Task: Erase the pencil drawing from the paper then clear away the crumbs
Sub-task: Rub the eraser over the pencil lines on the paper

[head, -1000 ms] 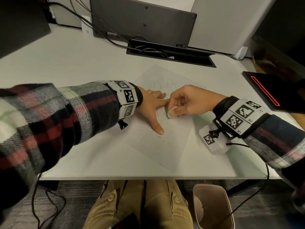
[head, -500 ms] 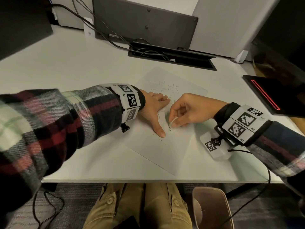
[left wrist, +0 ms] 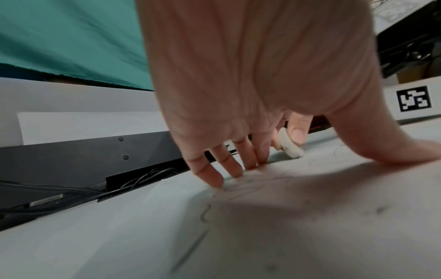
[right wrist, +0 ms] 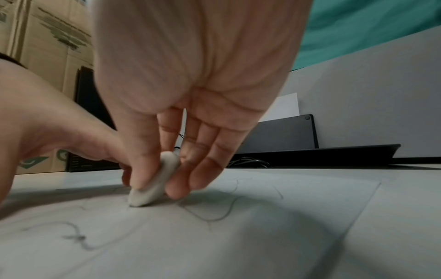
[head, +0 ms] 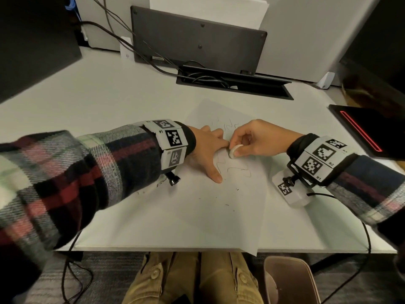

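Hidden or unclear first. Part of the pencil drawing [head: 232, 167] covered by both hands in the head view; only loose squiggles visible toward the paper's far edge and more in the space between the hands and the near edge. Shape of the drawing impossible to make out. Lines blurred in both wrist views. Near corner of the paper [head: 230, 218] hanging past the desk [head: 105, 110] edge. Crumbs [head: 226, 204] showing as tiny dark flecks on the paper's near half, too small to count; a few more just off the paper's left edge.

Eraser [head: 235, 150]: white, flat oval, standing on edge and tilted, low end touching the paper near its middle, upper end leaning up into the fingers. Long axis running roughly from the contact point up and away from the paper's near edge, as in the right wrist view [right wrist: 152, 186].

Right hand [head: 258, 140]: thumb and fingertips pinched on the eraser's 2 flat faces, remaining fingers loosely curled beside it.

Left hand [head: 208, 148]: flat on the paper, fingers straight and spread, pressing down, thumb angled toward the paper's near edge, index fingertip just beside the eraser. Same splayed fingers [left wrist: 224, 166] seen on the sheet from the left wrist.
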A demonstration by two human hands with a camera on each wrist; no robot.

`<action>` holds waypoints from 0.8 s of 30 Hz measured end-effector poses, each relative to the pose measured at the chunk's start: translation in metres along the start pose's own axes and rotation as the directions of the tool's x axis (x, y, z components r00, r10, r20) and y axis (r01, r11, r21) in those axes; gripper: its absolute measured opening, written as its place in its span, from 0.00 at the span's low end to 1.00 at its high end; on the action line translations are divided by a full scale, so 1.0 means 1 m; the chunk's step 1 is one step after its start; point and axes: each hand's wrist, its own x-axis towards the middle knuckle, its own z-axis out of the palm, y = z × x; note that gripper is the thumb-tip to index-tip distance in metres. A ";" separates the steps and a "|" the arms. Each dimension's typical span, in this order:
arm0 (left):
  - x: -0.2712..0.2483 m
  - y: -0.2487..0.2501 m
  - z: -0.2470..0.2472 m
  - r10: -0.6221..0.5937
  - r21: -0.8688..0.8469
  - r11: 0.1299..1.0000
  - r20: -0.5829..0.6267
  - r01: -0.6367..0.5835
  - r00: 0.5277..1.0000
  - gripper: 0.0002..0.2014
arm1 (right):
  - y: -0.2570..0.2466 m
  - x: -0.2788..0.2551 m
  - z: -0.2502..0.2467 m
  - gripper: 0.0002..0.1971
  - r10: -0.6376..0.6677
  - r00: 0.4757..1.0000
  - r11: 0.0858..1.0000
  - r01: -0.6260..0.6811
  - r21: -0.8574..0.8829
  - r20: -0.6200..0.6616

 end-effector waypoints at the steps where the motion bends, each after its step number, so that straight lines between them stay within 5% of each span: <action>1: 0.000 0.000 0.000 0.003 -0.011 1.000 -0.006 -0.003 1.000 0.44 | 0.000 0.000 0.001 0.05 -0.004 1.000 1.000 0.004 -0.003 0.006; 10: 0.005 0.001 0.004 -0.038 0.022 0.999 0.064 0.036 0.997 0.54 | -0.014 -0.007 0.007 0.06 -0.006 0.980 0.983 -0.031 0.180 0.199; 14: 0.004 0.001 0.003 -0.045 0.024 0.999 0.083 0.043 0.996 0.55 | -0.012 -0.002 0.007 0.05 -0.004 0.998 0.996 -0.001 0.090 0.059; 19: 0.003 0.001 0.003 -0.072 0.009 0.997 0.103 0.071 0.992 0.56 | -0.020 -0.011 0.009 0.06 -0.009 0.981 0.988 -0.021 0.153 0.193; 24: 0.000 0.003 0.001 -0.080 0.025 0.997 0.114 0.078 0.990 0.55 | -0.016 -0.008 0.009 0.05 -0.011 0.998 0.998 0.008 0.066 0.054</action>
